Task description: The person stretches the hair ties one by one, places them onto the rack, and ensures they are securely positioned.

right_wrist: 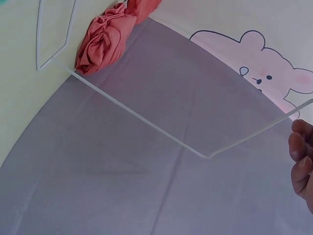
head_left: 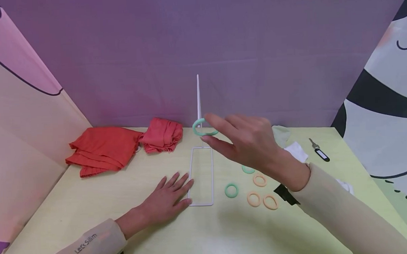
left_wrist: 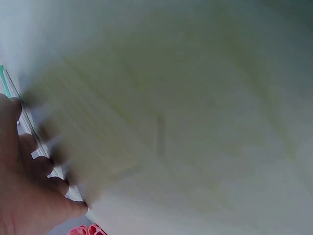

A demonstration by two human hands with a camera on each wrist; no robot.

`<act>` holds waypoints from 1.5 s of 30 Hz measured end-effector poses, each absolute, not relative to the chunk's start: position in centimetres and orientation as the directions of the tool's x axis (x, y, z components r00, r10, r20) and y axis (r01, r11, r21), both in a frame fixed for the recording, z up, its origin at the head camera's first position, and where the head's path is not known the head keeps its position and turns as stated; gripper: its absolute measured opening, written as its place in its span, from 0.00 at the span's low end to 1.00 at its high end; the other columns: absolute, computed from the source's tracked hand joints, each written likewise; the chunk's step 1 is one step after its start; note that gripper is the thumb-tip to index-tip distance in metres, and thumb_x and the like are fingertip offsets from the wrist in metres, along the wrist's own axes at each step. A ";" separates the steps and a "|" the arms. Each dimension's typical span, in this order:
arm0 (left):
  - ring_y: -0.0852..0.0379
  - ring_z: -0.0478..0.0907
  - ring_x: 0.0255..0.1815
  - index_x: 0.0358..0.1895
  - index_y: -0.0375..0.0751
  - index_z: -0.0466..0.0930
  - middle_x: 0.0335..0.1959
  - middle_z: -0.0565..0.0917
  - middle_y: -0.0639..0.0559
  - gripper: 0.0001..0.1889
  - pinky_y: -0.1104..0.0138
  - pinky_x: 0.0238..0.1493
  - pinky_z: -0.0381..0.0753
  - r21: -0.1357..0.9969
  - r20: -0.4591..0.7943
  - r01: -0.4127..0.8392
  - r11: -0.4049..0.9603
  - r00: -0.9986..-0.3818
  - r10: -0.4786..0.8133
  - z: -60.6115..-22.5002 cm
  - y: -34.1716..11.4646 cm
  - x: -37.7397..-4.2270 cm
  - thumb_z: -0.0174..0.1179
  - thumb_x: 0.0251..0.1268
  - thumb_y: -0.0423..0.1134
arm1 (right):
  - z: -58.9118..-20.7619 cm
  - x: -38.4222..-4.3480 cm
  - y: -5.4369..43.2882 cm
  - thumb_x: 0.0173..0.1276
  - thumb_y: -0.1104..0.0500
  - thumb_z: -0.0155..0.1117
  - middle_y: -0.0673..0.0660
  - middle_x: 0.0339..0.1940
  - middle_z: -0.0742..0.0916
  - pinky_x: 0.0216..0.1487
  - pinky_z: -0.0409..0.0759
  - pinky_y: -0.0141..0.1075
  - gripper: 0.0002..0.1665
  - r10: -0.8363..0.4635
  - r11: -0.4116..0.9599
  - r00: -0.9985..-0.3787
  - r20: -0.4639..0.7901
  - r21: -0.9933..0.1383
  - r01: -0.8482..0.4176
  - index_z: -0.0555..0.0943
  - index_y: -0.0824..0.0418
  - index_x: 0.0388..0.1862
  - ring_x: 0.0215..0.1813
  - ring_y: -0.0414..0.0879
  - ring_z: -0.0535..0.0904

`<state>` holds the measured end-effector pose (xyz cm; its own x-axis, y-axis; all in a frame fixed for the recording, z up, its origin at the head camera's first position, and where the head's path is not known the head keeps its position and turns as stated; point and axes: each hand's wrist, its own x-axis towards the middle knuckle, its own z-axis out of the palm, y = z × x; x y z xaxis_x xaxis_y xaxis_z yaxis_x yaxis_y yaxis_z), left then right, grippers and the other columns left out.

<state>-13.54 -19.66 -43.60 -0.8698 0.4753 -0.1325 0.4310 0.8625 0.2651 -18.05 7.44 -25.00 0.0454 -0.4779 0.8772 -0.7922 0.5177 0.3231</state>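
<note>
A white wire stand [head_left: 212, 175] has a rectangular base on the table, an upright rod [right_wrist: 132, 113] and a bent arm [right_wrist: 254, 136] at its top. My right hand [head_left: 249, 138] pinches a mint-green ring [head_left: 207, 134] between thumb and index finger, up near the arm's tip. Whether the ring encircles the arm I cannot tell; it is out of sight in the right wrist view. With fingers spread, my left hand [head_left: 165, 199] lies flat on the table, its fingertips touching the left side of the base. In the left wrist view, its fingers [left_wrist: 41, 166] appear at the left edge.
Right of the base lie two green rings [head_left: 231, 190] and several peach rings [head_left: 254, 199]. Red cloths [head_left: 106, 149] are heaped at the back left. White cloth [head_left: 296, 151] and a key [head_left: 314, 144] with a black tag sit at the right. A purple backdrop [head_left: 120, 62] closes the rear.
</note>
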 end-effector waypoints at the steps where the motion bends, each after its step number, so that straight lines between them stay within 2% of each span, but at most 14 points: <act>1: 0.43 0.42 0.85 0.81 0.58 0.50 0.83 0.50 0.53 0.36 0.36 0.78 0.43 0.264 -0.136 0.430 0.864 -0.870 0.474 -43.6 -19.7 -13.6 0.45 0.75 0.64 | -25.0 -18.2 7.4 0.69 0.46 0.67 0.50 0.15 0.75 0.12 0.56 0.32 0.18 -0.481 0.523 0.038 0.876 0.322 -0.789 0.82 0.56 0.49 0.14 0.43 0.67; 7: 0.44 0.40 0.85 0.81 0.59 0.50 0.84 0.49 0.54 0.37 0.37 0.79 0.42 0.267 -0.159 0.422 0.867 -0.868 0.471 -43.5 -19.5 -13.6 0.45 0.75 0.65 | -25.0 -19.0 7.2 0.67 0.44 0.69 0.51 0.15 0.75 0.13 0.55 0.33 0.21 -0.492 0.572 -0.013 0.870 0.312 -0.759 0.82 0.53 0.53 0.15 0.44 0.68; 15: 0.43 0.41 0.85 0.81 0.59 0.50 0.84 0.50 0.53 0.37 0.36 0.79 0.42 0.276 -0.157 0.416 0.867 -0.870 0.467 -43.4 -19.5 -13.5 0.46 0.75 0.64 | -25.3 -21.3 6.6 0.67 0.46 0.70 0.50 0.14 0.72 0.13 0.52 0.34 0.18 -0.490 0.597 -0.008 0.871 0.329 -0.732 0.83 0.53 0.51 0.14 0.44 0.65; 20: 0.43 0.40 0.85 0.81 0.58 0.50 0.83 0.50 0.53 0.36 0.36 0.79 0.42 0.275 -0.150 0.419 0.865 -0.870 0.469 -43.6 -19.6 -13.4 0.46 0.75 0.64 | -25.4 -23.1 6.3 0.68 0.48 0.69 0.51 0.13 0.73 0.12 0.54 0.35 0.17 -0.494 0.610 -0.028 0.869 0.324 -0.723 0.83 0.53 0.51 0.13 0.44 0.66; 28: 0.44 0.40 0.85 0.81 0.59 0.50 0.84 0.50 0.54 0.36 0.36 0.78 0.43 0.272 -0.157 0.417 0.867 -0.870 0.467 -43.4 -19.5 -13.4 0.45 0.75 0.64 | -25.3 -25.3 5.8 0.72 0.48 0.63 0.52 0.14 0.77 0.11 0.57 0.37 0.16 -0.487 0.652 -0.078 0.870 0.303 -0.695 0.82 0.54 0.52 0.15 0.47 0.71; 38: 0.44 0.40 0.85 0.81 0.59 0.49 0.84 0.49 0.54 0.36 0.36 0.78 0.42 0.272 -0.157 0.421 0.865 -0.868 0.472 -43.5 -19.5 -13.4 0.44 0.76 0.64 | -25.4 -27.3 5.2 0.70 0.49 0.65 0.52 0.15 0.78 0.11 0.60 0.38 0.15 -0.462 0.687 -0.139 0.876 0.255 -0.681 0.80 0.54 0.51 0.15 0.50 0.74; 45: 0.44 0.41 0.85 0.81 0.58 0.50 0.84 0.50 0.53 0.36 0.37 0.79 0.43 0.258 -0.147 0.421 0.870 -0.872 0.466 -43.6 -19.5 -13.2 0.44 0.76 0.63 | -25.5 -28.2 4.6 0.72 0.48 0.63 0.53 0.16 0.80 0.11 0.62 0.39 0.16 -0.444 0.719 -0.219 0.869 0.199 -0.666 0.80 0.55 0.52 0.16 0.50 0.75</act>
<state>-13.15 -19.51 -43.55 -0.8725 0.4659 -0.1473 0.4207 0.8696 0.2584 -28.18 4.61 -25.50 -0.2195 -0.4436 0.8689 -0.6660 0.7190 0.1988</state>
